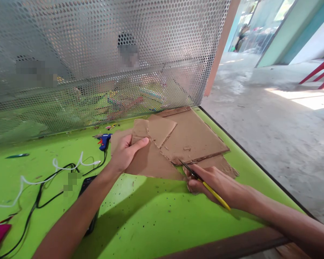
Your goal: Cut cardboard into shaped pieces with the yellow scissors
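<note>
My left hand grips a piece of brown cardboard at its left side, thumb on top and fingers out of sight underneath. The cut edge of this piece is ragged. In my right hand is a slim craft knife with a yellow handle and a dark, pointed blade. Its tip touches or hovers just over the near corner of a larger cardboard sheet; which of the two I cannot tell. Small cardboard scraps lie on that sheet. Some crumpled material shows under my right fingers.
A blue glue gun lies left of the cardboard on the green tabletop. Black and white cables and a dark phone are nearby. Behind stands a perforated metal screen, with people beyond. A red chair is far right.
</note>
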### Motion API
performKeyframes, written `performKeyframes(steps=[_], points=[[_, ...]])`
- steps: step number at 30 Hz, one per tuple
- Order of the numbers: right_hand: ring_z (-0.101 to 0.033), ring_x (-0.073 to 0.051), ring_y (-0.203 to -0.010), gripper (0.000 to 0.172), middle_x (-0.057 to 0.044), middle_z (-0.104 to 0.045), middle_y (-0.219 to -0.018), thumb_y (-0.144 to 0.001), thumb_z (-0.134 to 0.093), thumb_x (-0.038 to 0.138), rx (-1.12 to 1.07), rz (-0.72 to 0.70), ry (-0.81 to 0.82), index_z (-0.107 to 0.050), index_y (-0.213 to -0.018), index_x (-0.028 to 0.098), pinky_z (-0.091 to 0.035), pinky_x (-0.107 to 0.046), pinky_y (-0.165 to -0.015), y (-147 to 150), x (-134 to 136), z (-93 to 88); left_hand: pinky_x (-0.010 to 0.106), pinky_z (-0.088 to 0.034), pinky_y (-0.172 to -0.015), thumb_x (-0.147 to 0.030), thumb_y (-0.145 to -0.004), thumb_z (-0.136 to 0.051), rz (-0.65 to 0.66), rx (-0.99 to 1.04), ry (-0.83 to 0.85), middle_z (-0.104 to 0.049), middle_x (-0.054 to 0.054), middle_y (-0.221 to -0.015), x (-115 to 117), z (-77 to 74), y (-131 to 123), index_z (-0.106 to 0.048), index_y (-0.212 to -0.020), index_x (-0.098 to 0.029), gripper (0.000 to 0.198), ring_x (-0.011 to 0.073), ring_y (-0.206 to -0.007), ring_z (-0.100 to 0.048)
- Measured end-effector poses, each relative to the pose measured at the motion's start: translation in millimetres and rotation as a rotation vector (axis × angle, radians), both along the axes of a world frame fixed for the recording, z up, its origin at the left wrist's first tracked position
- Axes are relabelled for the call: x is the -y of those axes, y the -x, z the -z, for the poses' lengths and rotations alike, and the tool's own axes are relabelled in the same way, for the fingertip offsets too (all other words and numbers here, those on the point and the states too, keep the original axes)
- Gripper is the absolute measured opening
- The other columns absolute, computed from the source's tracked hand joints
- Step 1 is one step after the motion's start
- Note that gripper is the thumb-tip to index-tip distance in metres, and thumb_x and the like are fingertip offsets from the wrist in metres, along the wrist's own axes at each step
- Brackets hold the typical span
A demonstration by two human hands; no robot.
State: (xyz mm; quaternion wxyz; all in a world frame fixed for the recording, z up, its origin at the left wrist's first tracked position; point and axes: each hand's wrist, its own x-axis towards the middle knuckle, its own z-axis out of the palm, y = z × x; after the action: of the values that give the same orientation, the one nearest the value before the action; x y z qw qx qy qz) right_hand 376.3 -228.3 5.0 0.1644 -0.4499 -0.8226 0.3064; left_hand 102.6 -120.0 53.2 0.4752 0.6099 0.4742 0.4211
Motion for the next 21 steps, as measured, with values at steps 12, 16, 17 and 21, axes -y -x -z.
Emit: performKeyframes(steps=[12,16,17,21], points=[[-0.054,-0.016,-0.058,0.036,-0.005,-0.063,-0.081,-0.108,-0.034,0.047,0.193,0.030,-0.323,-0.052,-0.100,0.016,-0.027,-0.031,-0.055,12,10,17.0,0.029,-0.055,-0.069,-0.046,-0.078,-0.077,0.062,-0.072,-0.047,-0.078,0.004,-0.092,6,-0.8,2,-0.074,-0.088,-0.019,0.029,0.0230,-0.084,-0.071],[-0.055,-0.016,-0.059,0.036,-0.005,-0.063,-0.082,-0.107,-0.036,0.048,0.219,0.021,-0.364,-0.053,-0.099,0.017,-0.027,-0.030,-0.055,12,9,17.3,0.031,-0.056,-0.072,-0.048,-0.078,-0.075,0.060,-0.082,-0.068,-0.078,0.004,-0.096,9,-1.2,3,-0.076,-0.093,-0.022,0.030,0.0246,-0.088,-0.070],[-0.055,-0.016,-0.058,0.037,-0.005,-0.063,-0.082,-0.107,-0.036,0.049,0.219,0.013,-0.378,-0.053,-0.098,0.017,-0.027,-0.030,-0.055,12,9,17.5,0.032,-0.056,-0.073,-0.048,-0.078,-0.075,0.057,-0.087,-0.074,-0.078,0.004,-0.097,9,-1.5,3,-0.076,-0.093,-0.022,0.030,0.0251,-0.088,-0.070],[-0.055,-0.016,-0.055,0.041,-0.005,-0.063,-0.078,-0.107,-0.035,0.051,0.198,0.007,-0.447,-0.053,-0.099,0.015,-0.026,-0.030,-0.052,13,10,19.3,0.032,-0.056,-0.073,-0.049,-0.077,-0.077,0.046,-0.085,-0.091,-0.078,0.003,-0.093,11,-2.6,3,-0.076,-0.090,-0.024,0.028,0.0255,-0.087,-0.070]])
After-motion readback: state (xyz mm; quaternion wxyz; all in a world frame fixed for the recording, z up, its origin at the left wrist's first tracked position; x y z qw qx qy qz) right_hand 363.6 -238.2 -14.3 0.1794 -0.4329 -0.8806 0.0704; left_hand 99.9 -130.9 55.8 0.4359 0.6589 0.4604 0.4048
